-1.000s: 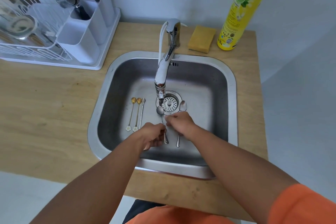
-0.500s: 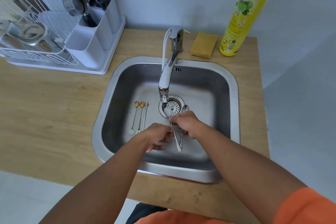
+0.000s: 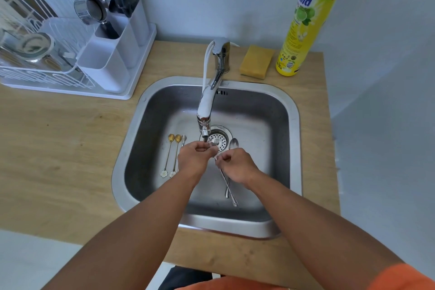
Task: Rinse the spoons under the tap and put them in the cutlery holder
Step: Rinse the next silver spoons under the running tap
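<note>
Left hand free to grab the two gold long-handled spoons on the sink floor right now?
Probably not yet: the left hand has its grip on the silver spoon under the tap. The gold spoons lie uncovered just to its left, so the path looks open once it lets go.

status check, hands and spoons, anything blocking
Both hands, left hand and right hand, gripping one silver spoon under tap. Other spoons lying in sink. Cutlery holder path unobstructed.
</note>
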